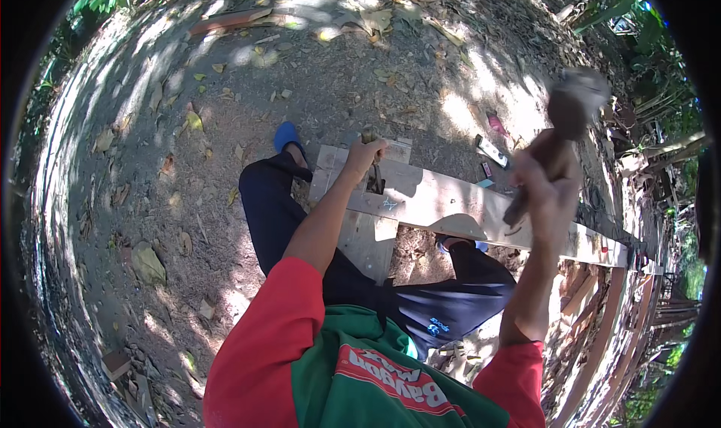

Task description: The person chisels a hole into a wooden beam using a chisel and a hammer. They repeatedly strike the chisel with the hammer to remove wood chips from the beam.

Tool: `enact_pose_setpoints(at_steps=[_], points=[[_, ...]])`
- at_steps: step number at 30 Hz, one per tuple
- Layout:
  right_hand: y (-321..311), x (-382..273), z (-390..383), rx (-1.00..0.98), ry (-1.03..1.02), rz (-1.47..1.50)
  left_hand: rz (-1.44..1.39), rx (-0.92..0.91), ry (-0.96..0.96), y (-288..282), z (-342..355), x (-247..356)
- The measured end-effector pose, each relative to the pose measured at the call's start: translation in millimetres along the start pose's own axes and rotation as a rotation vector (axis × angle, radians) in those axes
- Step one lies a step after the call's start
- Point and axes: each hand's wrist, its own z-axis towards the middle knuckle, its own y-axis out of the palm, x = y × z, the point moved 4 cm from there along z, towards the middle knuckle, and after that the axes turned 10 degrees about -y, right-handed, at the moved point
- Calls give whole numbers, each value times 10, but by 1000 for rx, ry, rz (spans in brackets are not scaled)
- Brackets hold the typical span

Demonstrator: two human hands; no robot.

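A long squared wooden beam (443, 199) runs from in front of my legs toward the right, with a dark rectangular hole (377, 184) cut near its left end. My left hand (364, 157) is closed around a chisel (377, 171); the chisel stands nearly upright, its lower end at the hole. High on the right, my right hand (547, 195) grips the handle of a mallet (577, 105). The mallet's thick head is raised well away from the chisel and smeared by motion. Light blue-green marks show on the beam beside the hole.
Another board (368, 244) lies under the beam's left end, between my legs. On the ground past the beam are a white-and-black object (492, 151) and a red item (497, 124). A reddish plank (229, 21) lies farther off. Long timbers (610, 315) stretch along the right.
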Motion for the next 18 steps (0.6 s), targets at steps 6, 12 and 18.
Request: enact_pose_setpoints(at_steps=[6,12,18], points=[[-430,-658,62,265,-215,363,91,32,62,175,-336,37],[-234,-811,154,143,-286,455,51,24,75,136,-387,27],[72,-928,322,101,-264,451,-5,11,45,40,-392,8]])
